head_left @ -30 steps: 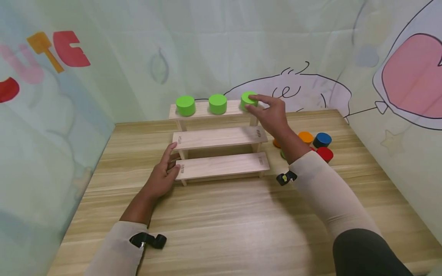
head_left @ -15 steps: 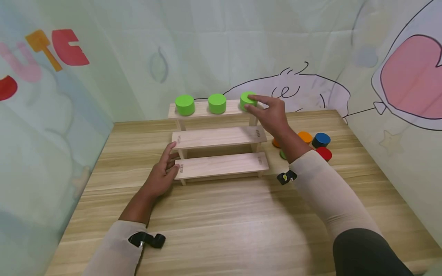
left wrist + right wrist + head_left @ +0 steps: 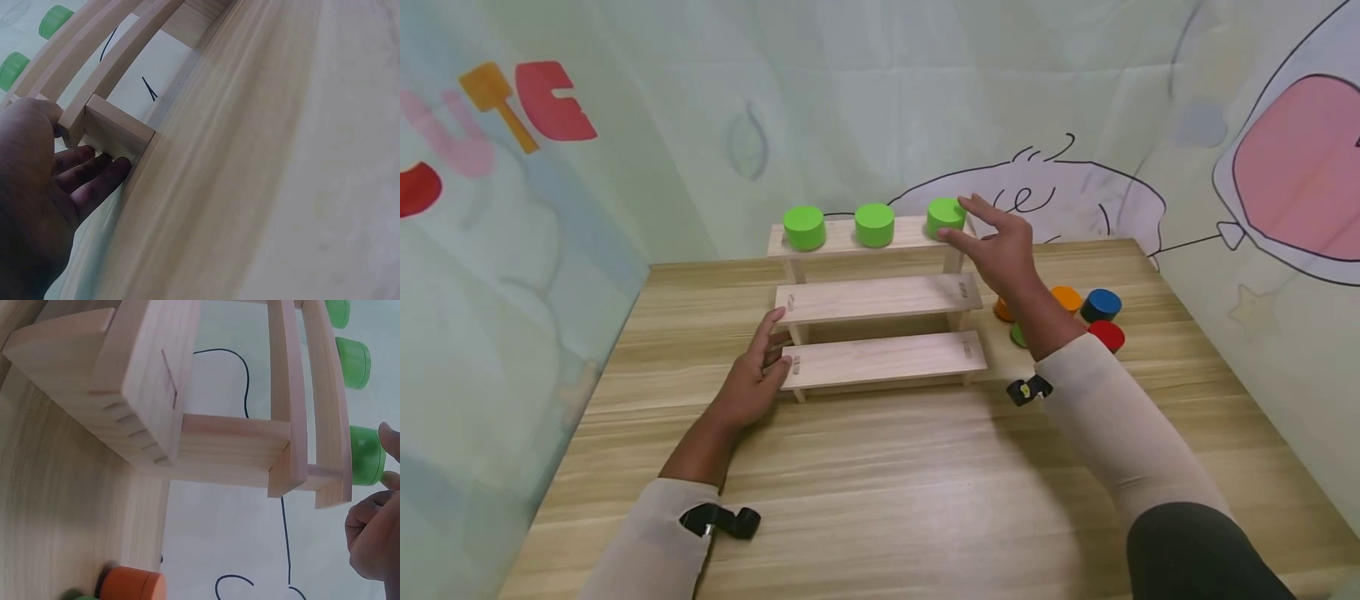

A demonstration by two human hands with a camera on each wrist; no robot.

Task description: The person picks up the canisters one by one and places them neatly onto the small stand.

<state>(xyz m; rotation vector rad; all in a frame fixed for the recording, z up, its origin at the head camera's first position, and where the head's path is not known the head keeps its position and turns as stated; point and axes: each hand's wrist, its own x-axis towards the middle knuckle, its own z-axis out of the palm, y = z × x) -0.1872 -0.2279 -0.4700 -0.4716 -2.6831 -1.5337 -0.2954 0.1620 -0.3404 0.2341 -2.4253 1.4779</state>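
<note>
The left hand holds the left end of a three-tiered pale wooden stand, its thumb at the lowest shelf and its index fingertip at the corner of the middle shelf; in the left wrist view its other fingers lie beside the end support. The right hand is at the right end of the top shelf, thumb and index finger spread apart with their tips at the right and front edges of a bright green, short cylindrical block; whether both tips touch it cannot be told. That block stands flat on the top shelf, in a spaced row with a second bright green cylinder at the middle and a third bright green cylinder toward the left end. To the right of the stand, partly hidden by the right forearm, a cluster of short cylinders sits on the wood-grain table: two orange ones, a blue one, a red one and a green one. Both forearms wear pale sleeves with small black devices near the wrists. Behind hangs a pale printed cloth bearing line drawings and a pink balloon.
</note>
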